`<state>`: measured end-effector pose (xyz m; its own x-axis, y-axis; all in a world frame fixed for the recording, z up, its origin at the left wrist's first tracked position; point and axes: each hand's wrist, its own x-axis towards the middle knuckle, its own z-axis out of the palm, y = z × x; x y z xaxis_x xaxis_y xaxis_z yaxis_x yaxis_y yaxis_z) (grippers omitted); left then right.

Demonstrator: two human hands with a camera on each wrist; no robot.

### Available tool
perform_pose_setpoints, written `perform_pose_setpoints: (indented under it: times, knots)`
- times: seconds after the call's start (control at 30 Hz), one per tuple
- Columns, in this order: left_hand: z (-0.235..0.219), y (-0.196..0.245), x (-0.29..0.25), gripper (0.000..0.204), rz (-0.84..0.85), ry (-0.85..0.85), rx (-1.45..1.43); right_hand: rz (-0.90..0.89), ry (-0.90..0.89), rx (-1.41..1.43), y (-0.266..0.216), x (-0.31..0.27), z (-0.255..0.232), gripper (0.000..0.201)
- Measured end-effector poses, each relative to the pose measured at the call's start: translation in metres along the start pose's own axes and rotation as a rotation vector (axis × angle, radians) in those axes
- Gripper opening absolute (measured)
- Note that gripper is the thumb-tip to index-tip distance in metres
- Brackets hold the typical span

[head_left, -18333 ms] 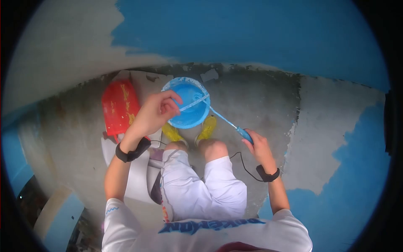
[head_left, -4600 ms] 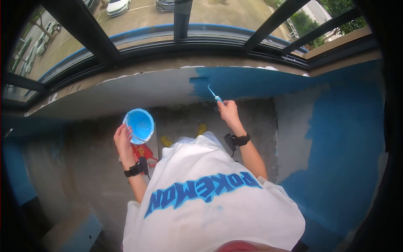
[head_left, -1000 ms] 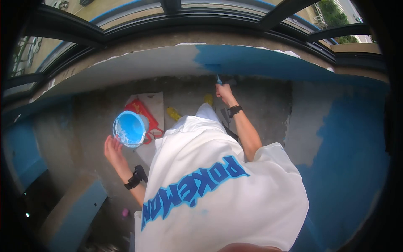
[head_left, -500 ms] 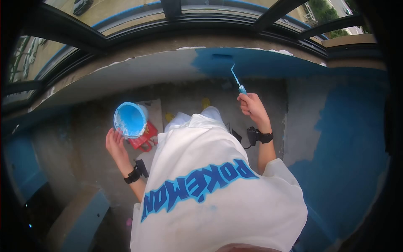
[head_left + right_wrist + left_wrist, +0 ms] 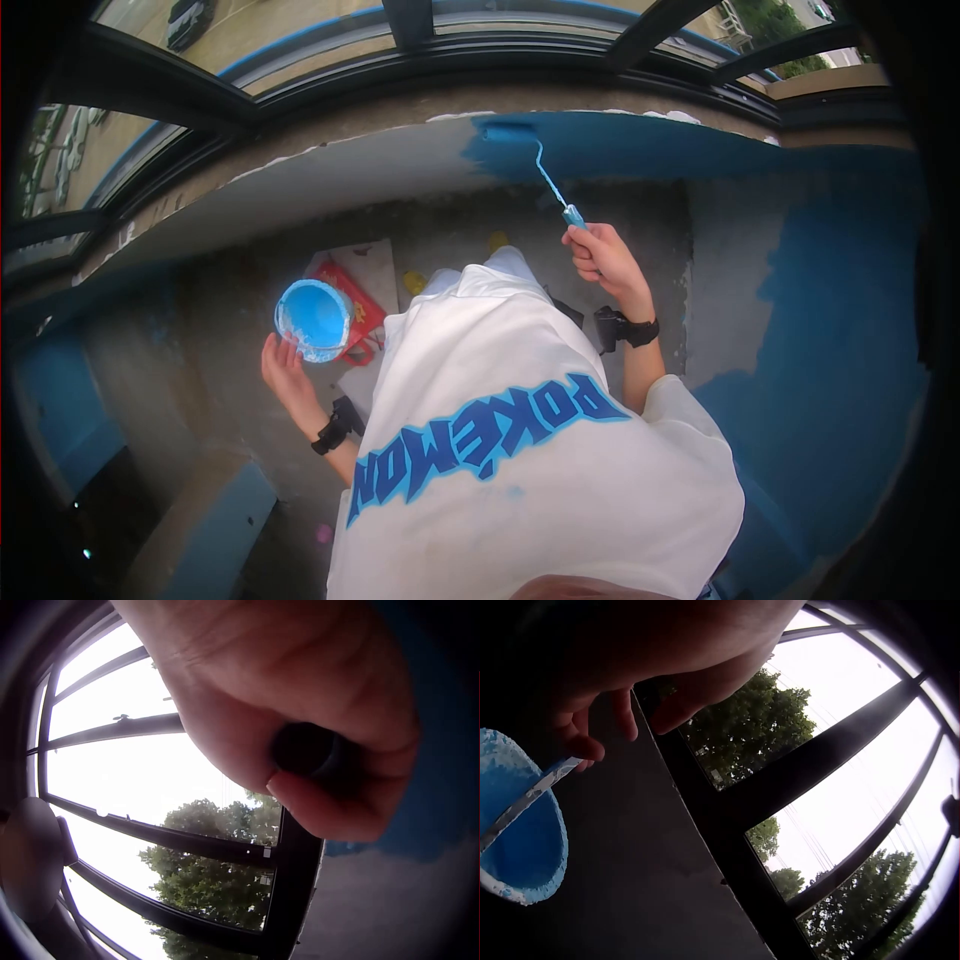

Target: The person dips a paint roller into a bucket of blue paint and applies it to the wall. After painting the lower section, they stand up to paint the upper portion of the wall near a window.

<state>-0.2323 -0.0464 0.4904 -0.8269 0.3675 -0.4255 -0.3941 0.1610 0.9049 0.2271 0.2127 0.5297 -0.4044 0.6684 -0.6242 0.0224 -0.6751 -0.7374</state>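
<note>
Left hand — fingers are curling round a bucket's paint-smeared handle, as the left wrist view is showing.

Bucket — light blue, its rim and inside wearing whitish crusts of paint; it is hanging at the left hand, mouth facing up toward the head camera, its handle slanting across the mouth to the fingertips.

Red bag — yellow-marked, lying on a pale sheet, partly behind the bucket in the head view.

Yellow shoes — showing just beyond the shirt.

Paint roller — blue sleeve is resting against the blue-painted part of the wall, near its border with the grey; the sleeve's long axis is running nearly level, along the sill. The thin, bent, paint-coated rod is slanting down and rightward into a light-blue grip.

Right hand — fingers are wrapping firmly round that grip, its dark round butt showing in the right wrist view.
</note>
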Motion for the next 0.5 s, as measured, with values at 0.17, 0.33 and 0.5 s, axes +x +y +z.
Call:
perform_pose_setpoints:
  times: [0.17,0.33,0.5]
  knots:
    - [-0.014,-0.012,0.01,0.05,-0.043,0.039,-0.01,-0.003,0.034,0.023,-0.002,0.003,0.004,0.023]
    - [-0.015,-0.01,0.001,0.05,-0.042,0.051,-0.011,0.002,0.021,0.101,0.009,0.025,0.009,0.022]
    - [-0.009,-0.002,0.005,0.051,-0.032,0.003,-0.036,0.075,-0.002,0.064,0.049,0.112,0.011,0.023]
